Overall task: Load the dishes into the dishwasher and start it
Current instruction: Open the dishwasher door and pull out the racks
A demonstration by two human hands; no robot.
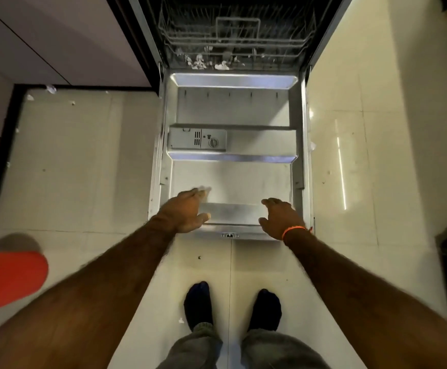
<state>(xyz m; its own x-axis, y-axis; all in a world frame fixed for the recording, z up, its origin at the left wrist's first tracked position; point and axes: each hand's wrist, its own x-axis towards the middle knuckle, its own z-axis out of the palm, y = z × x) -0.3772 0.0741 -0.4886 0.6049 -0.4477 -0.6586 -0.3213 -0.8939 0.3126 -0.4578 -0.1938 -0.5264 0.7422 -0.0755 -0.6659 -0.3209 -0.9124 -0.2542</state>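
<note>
The stainless-steel dishwasher door (230, 179) lies folded down flat, with both bare hands over its near edge. The left hand (184, 213) and right hand (279, 218) have loosely spread fingers that grasp nothing. Beyond the hands sits the grey detergent dispenser (198, 139), and further off the grey wire lower rack (233, 41). A red cylindrical object (7, 280) lies left of the left forearm

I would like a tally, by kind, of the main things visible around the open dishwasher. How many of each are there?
Hands: 2, left hand and right hand
Dishwasher door, lying open: 1
Wire rack inside: 1
Detergent dispenser: 1
Orange wristband: 1
Red-orange container: 1
Dishes loaded: 0 visible
Total: 7
</note>
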